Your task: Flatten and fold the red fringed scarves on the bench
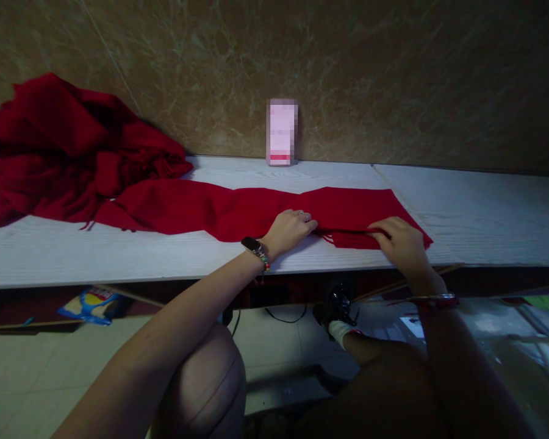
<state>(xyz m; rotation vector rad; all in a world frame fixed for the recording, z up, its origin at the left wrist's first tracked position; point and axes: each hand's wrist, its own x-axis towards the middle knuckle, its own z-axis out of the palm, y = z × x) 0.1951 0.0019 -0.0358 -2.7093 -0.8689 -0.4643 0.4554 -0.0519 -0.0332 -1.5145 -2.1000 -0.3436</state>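
A long red scarf [256, 207] lies along the white wooden tabletop, its right end spread flat. A strip of it is folded along the near edge at the right, with short fringe threads showing at the fold's left end. My left hand [290, 233], with a ring on a finger, rests at the near edge with its fingers curled on the cloth. Further right, my right hand [402, 247] pinches the folded edge between thumb and fingers. Both fingertips are partly hidden by the hands and cloth.
More red fabric [68, 146] is heaped at the left against the brown marbled wall [370, 79]. A pink phone-shaped object [282, 131], blurred, leans on that wall. Below the tabletop [485, 213], a blue packet [94, 305] sits on a shelf. My legs are under the front edge.
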